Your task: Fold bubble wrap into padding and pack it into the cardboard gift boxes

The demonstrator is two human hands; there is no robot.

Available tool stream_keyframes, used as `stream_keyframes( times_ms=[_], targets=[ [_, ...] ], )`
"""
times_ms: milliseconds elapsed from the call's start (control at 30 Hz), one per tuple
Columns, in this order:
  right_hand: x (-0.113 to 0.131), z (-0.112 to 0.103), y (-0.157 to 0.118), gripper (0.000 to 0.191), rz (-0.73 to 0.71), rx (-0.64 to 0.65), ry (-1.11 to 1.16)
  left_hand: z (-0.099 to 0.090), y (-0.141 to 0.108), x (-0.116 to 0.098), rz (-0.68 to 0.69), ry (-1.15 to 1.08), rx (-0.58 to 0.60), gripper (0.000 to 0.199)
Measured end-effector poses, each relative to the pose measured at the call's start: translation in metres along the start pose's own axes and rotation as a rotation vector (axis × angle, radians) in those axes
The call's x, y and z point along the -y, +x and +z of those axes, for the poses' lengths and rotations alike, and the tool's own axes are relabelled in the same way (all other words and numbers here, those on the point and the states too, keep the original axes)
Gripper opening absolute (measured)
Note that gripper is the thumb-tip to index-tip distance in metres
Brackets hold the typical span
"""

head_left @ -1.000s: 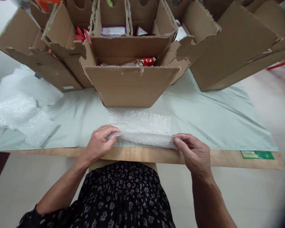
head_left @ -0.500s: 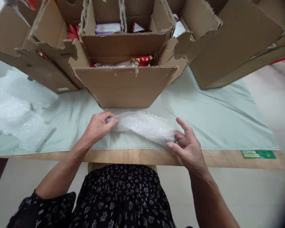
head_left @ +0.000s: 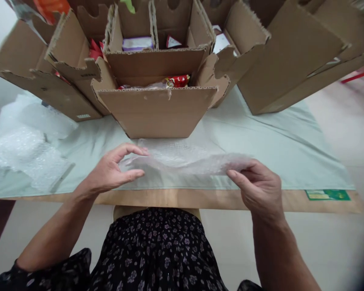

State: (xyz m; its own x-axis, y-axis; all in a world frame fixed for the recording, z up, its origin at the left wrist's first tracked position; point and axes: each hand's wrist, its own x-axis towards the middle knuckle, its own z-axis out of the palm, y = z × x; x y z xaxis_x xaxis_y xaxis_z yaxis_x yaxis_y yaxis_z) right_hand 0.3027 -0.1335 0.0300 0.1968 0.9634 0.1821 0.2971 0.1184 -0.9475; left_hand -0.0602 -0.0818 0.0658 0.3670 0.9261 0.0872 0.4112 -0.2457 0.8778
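Note:
A clear sheet of bubble wrap stretches between my hands, just in front of the nearest cardboard box. Its right end is pinched between the thumb and fingers of my right hand. At its left end, my left hand has thumb and fingers spread apart around the edge of the sheet, not closed on it. The sheet's near edge is slightly raised and blurred, while its far part lies on the pale green cloth.
The front cardboard box holds red packets. More open boxes stand behind it and to both sides. Crumpled bubble wrap lies at the left. A green card rests on the table's wooden front edge.
My right hand has moved right and closed on the bubble wrap's end. My left hand has shifted left and its fingers have opened. The sheet is spread wider.

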Motion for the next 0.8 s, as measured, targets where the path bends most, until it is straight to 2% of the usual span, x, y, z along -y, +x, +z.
stream_keyframes(
  times_ms=[67, 167, 300, 433, 600, 800],
  targets=[
    [-0.008, 0.000, -0.006, 0.023, 0.035, 0.081, -0.029, 0.007, -0.006, 0.011, -0.025, 0.029, 0.046, 0.016],
    [-0.020, 0.000, -0.017, 0.021, 0.068, 0.118, -0.109, 0.016, -0.013, 0.025, -0.098, 0.058, 0.062, 0.020],
    [-0.028, 0.005, -0.025, 0.017, 0.051, 0.034, -0.232, 0.019, -0.013, 0.027, -0.173, 0.079, 0.064, 0.020],
    [-0.027, 0.015, -0.019, 0.019, 0.100, -0.046, -0.255, 0.022, -0.002, 0.023, -0.208, 0.150, -0.009, 0.020],
    [-0.031, 0.027, -0.014, 0.024, 0.059, -0.169, -0.395, 0.030, 0.013, 0.022, -0.241, 0.334, -0.073, 0.021],
    [-0.042, 0.028, -0.014, 0.030, -0.009, -0.210, -0.600, 0.034, 0.027, 0.024, -0.265, 0.633, -0.036, 0.024]
  ],
)
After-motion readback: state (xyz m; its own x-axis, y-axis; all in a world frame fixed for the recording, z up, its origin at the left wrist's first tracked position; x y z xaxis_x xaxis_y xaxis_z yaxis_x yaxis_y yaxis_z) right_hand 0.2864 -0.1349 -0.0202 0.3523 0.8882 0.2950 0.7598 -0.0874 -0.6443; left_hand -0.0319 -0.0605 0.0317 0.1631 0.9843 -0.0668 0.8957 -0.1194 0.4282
